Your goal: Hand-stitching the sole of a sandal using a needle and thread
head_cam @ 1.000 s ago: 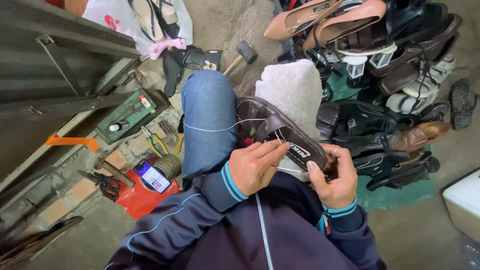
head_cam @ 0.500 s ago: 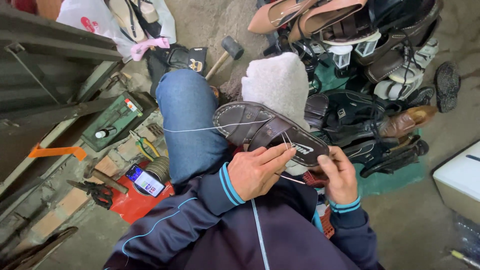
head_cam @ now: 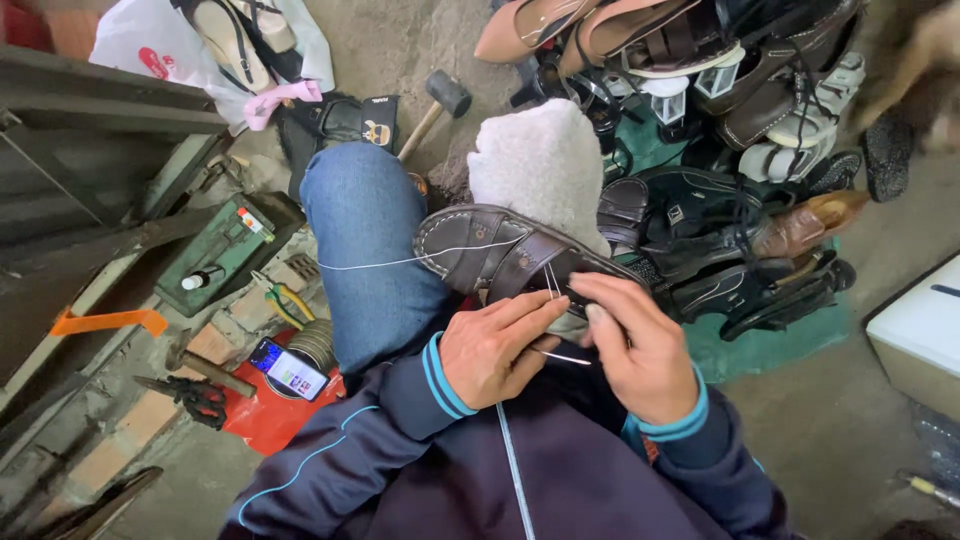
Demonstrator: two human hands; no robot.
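Brown leather sandal [head_cam: 500,255] lies across the lap, toe to the left, white thread [head_cam: 380,263] trailing from its stitched rim

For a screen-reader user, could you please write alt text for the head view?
Both hands, left hand and right hand, work white thread through a brown sandal resting on the person's lap. A pile of shoes lies on the ground ahead, with a hammer and a phone nearby.

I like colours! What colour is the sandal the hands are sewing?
Dark brown sandal with pale stitching along the edge, seen in the head view.
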